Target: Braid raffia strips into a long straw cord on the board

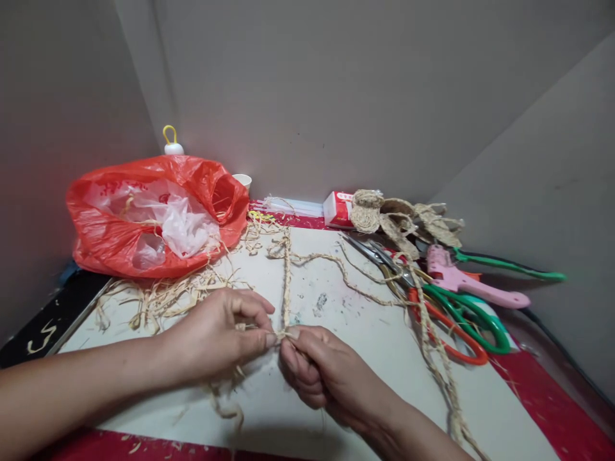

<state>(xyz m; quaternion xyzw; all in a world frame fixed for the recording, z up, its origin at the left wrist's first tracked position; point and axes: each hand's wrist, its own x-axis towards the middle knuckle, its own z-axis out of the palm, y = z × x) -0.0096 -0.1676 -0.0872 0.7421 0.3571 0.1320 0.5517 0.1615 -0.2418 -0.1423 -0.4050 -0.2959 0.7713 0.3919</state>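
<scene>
Where the red cover of the worktop (pixel 548 390) shows around its edges, a large pale board (pixel 480 410) covers most of the middle. Toward the far left sits a crumpled red plastic bag (pixel 103 253), its mouth open on whitish plastic within, and loose straw (pixel 177 304) lies spread in front of it. The left hand (pixel 221 326) and the right hand (pixel 319 362) meet over the near part of the board. Their fingers are closed at the tips: each thumb presses toward the forefinger on strands at the near end of a straw braid (pixel 287 275), leaving hardly any gap, while the right hand's other fingers curl toward its palm. The braid runs away from the hands, nearly straight, toward the far edge of the board.

To the right are orange-handled scissors (pixel 464 351) and green-handled scissors (pixel 500 342) (the two overlap, so the blades are hard to tell apart), with a pink glue gun (pixel 451 278) just beyond. Behind these lie woven pieces (pixel 365 214), beside a small red-and-white box (pixel 339 208). Smallest is a white cup (pixel 243 180), partly hidden behind the bag.
</scene>
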